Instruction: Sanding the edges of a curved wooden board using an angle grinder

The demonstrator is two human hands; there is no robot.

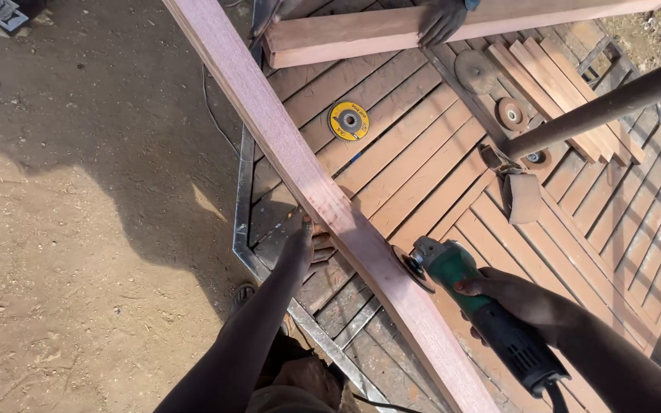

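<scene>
The long reddish-pink planed wooden plank [323,199] runs on a slant from 11 o'clock down to 5 o'clock, its face smooth with paler scuffed patches near the middle. Your left hand [304,245] presses against its left edge, fingers flat and together on the wood, holding nothing else. Your right hand [518,302] is wrapped tight around the green and black plastic angle grinder [483,313], whose dark round disc [411,268] touches the plank's right edge. Under both lies the slatted brown wooden platform [422,160], weathered and grooved, edged by a grey metal angle frame [242,222]. At 12 o'clock on the slats lies a round yellow grinding disc with a black ring label [349,121]; at 1 o'clock lie two worn brown sanding discs [491,92]. Another person's hand [441,19] rests on a second pale reddish wooden beam [361,34] at the top. A rusty brown round metal pipe [606,103] crosses at 2 o'clock. Sandy ground [78,229] spreads at 9 o'clock.
</scene>
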